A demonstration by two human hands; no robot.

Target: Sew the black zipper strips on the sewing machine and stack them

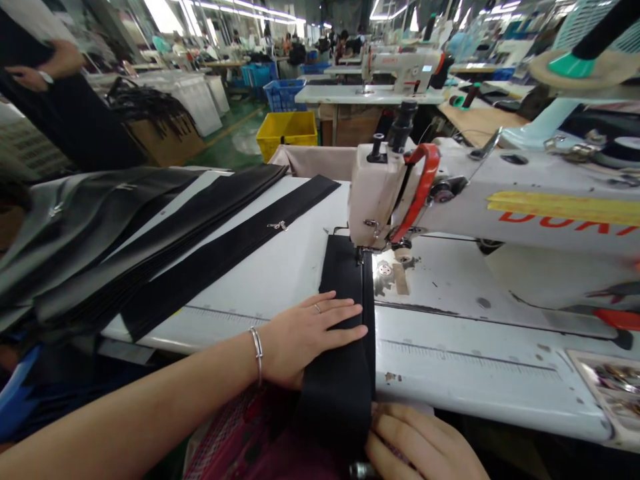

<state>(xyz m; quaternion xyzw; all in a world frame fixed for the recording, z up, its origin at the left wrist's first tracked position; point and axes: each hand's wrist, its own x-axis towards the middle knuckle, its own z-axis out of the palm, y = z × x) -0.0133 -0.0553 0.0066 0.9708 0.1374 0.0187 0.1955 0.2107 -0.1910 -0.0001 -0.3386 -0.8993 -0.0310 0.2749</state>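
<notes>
– what do the hands do here?
– the left hand (307, 337), a silver bangle (257, 353) at its wrist, lies flat on a long black fabric strip (340, 270), fingers slightly parted and gripping nothing. the right hand (420, 440) curls beside the strip's lower right side, just off the surface's front edge; whether it pinches the cloth, one cannot tell.

– and the strip itself?
– it runs from beneath the metal presser foot (360, 255) of a white sewing machine with an orange lever (465, 207) and drapes over the front edge of the white tabletop (280, 277).

– what else is on the surface?
– a narrow black strip bearing a silver zipper pull (220, 265) slants from the far edge to the front edge. next to it, toward the left edge, lies a layered stack of black strips (165, 245).
</notes>
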